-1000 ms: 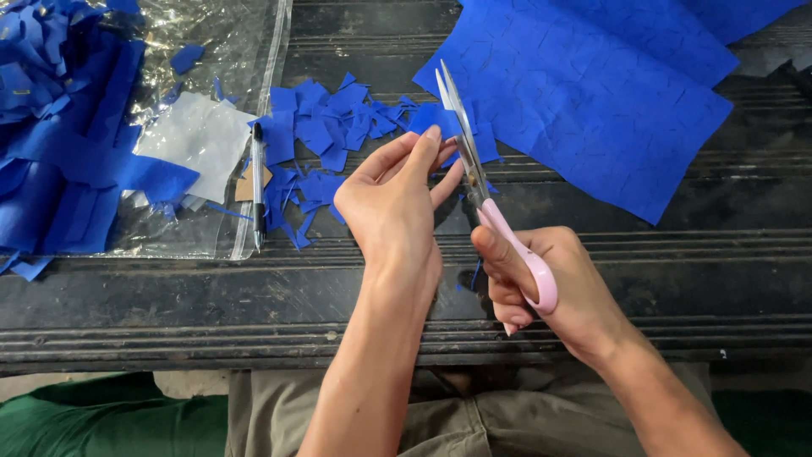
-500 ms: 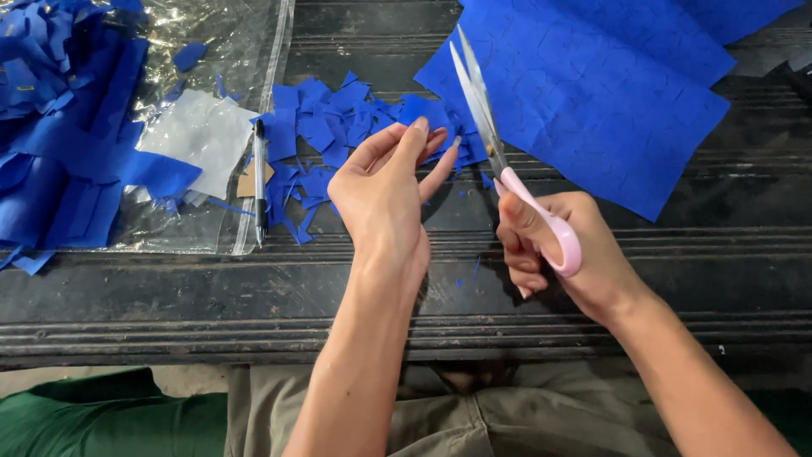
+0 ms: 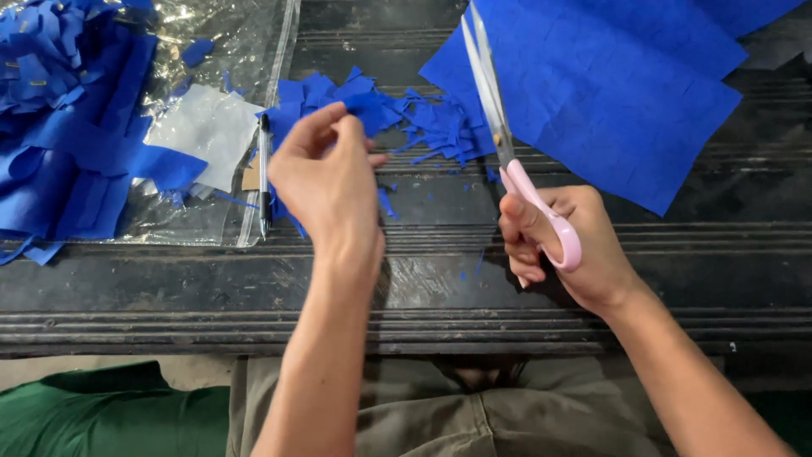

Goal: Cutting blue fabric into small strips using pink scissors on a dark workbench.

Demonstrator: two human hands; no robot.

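Head view: pink-handled scissors [image 3: 516,161] in right hand [image 3: 562,245], blades skyward.

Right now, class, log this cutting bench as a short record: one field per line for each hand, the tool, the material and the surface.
Left hand: raised over the small blue cut pieces, fingers pinched together; any piece held cannot be told.
Right hand: gripping the pink-handled scissors, blades pointing away and nearly shut.
Material: large blue sheet at upper right.
Left side: heap of blue strips on clear plastic; a pen beside it.
Surface: dark grooved table.
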